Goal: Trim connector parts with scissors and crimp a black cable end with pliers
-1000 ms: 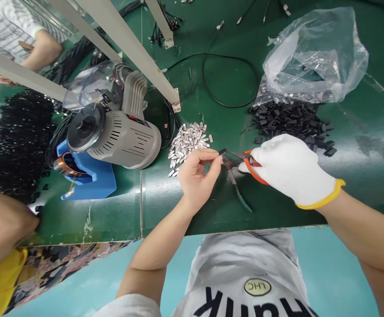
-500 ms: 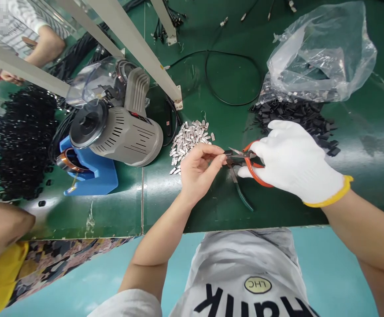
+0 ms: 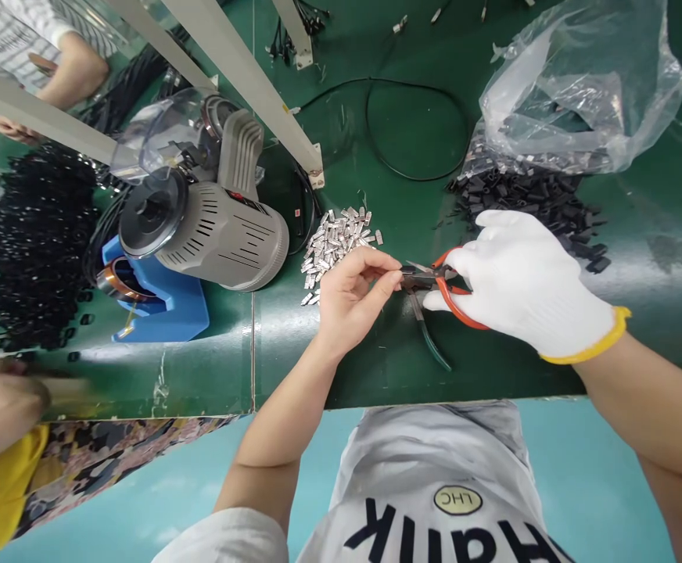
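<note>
My bare left hand [image 3: 353, 301] is closed in a pinch, thumb against forefinger, on a small dark part whose kind I cannot make out. In my right hand [image 3: 529, 285], under a white glove with a yellow cuff, are red-handled scissors [image 3: 463, 307]. Their blades point left and reach my left fingertips. Beneath the blades lie pliers with a green handle [image 3: 435, 348], their head partly hidden. Behind my left hand spreads a pile of small silver metal connectors [image 3: 341, 238]. Beyond my right hand is a heap of small black plastic housings [image 3: 534, 199].
A clear plastic bag [image 3: 581, 102] rests behind the black heap. On the left stand a grey machine [image 3: 224, 238] and a blue tape dispenser [image 3: 174, 309]. A black cable [image 3: 417, 178] loops at the back, near a white post [image 3: 259, 86]. A co-worker's arm [image 3: 1, 407] is at lower left.
The scissor blades sit closer together at my left fingertips. Both my hands stay nearly in place. The co-worker's arm at lower left has moved and is blurred. The view has shifted slightly.
</note>
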`<state>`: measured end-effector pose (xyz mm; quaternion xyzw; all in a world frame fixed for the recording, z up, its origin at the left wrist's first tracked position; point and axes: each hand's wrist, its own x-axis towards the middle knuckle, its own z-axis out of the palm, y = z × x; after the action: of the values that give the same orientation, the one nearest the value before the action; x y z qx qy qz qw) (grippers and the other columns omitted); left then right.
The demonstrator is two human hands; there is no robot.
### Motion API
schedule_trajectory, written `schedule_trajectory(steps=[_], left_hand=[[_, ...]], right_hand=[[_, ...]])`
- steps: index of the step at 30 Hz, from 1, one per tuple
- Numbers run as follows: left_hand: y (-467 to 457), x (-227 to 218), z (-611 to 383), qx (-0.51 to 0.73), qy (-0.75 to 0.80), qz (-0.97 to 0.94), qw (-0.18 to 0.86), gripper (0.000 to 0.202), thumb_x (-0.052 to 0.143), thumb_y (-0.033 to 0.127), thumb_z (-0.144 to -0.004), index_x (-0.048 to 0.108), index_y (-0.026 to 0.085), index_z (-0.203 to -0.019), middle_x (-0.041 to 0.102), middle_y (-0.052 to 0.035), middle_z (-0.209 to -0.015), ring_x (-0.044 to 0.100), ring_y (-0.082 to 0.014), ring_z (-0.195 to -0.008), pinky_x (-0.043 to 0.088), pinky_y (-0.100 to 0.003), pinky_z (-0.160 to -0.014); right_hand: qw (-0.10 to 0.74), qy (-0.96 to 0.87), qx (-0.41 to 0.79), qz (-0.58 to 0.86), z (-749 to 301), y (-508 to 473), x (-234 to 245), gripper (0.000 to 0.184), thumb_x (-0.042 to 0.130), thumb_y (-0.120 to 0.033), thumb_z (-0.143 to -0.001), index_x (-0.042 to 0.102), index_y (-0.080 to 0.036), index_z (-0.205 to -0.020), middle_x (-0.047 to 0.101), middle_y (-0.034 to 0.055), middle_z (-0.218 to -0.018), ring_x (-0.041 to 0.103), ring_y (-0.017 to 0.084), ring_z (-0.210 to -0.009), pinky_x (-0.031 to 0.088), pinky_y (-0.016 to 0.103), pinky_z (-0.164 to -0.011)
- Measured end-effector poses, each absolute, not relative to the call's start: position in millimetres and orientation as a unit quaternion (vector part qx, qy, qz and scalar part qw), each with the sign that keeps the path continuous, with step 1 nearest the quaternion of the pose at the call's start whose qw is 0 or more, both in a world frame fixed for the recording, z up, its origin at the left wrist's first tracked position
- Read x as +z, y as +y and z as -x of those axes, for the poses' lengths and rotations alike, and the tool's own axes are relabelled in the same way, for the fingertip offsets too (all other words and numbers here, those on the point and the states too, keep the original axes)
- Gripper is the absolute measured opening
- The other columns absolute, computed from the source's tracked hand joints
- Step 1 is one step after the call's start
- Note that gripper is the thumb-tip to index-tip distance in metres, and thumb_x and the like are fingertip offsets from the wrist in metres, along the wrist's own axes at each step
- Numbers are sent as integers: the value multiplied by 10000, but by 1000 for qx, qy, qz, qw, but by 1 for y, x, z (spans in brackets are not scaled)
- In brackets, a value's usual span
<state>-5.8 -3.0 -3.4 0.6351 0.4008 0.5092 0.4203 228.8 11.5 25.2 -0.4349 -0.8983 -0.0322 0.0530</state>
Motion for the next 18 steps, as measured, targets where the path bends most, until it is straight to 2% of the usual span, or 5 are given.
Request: schedule_trajectory(steps=[7, 14, 18], left_hand=[[-4, -2, 5, 503, 398, -625, 445, 102, 786, 256, -900, 718, 217, -964, 682, -7, -866, 696, -108, -716, 614, -259, -694], [-3, 0, 6, 483, 420, -599, 482, 211, 827, 375, -862, 696, 215, -905, 689, -21, -853, 701, -125, -695, 631, -283, -672], [-4, 0, 5, 483, 404, -607, 484, 180, 817, 339, -875, 696, 210, -904, 693, -26, -860, 701, -123, -704, 627, -281, -680]], right_hand=[[66, -893, 25, 445, -230, 8, 15, 559, 471, -675, -972, 608, -233, -659, 427, 22, -516, 313, 188, -607, 251, 364, -712], [64, -903, 51, 421, -234, 7, 13, 617, 404, -688, -994, 618, -222, -650, 429, 29, -527, 357, 190, -609, 270, 354, -711], [45, -893, 41, 447, -233, 5, 17, 625, 412, -673, -991, 609, -207, -624, 392, 36, -499, 393, 199, -623, 254, 347, -705]])
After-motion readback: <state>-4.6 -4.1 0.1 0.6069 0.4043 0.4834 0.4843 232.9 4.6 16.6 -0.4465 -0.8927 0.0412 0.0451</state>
